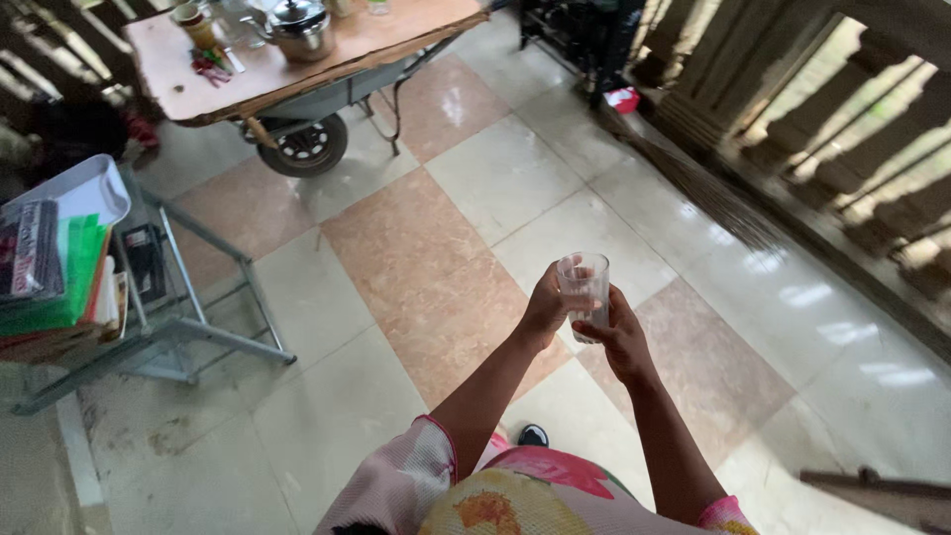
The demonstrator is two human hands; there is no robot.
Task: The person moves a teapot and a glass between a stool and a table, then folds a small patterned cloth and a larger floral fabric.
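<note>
Both hands, left hand [545, 309] and right hand [619, 342], clasp a clear glass [584, 292] upright, steadying it, well apart from the wheelbarrow [307, 144].

floor [475, 238]: chequered tiles | wheelbarrow [307, 139] board [396, 35]: steel pot [297, 28]; cup [196, 22]

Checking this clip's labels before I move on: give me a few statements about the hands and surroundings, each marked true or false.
1. Both hands hold one clear glass. True: the left hand and right hand wrap it.
2. The glass is brim-full of dark liquid. False: it looks clear and nearly empty.
3. A steel pot stands on the board over the wheelbarrow. True.
4. The floor is bare earth. False: it is glossy tiles, pink and pale.
5. A broom lies by the railing. True.
</note>
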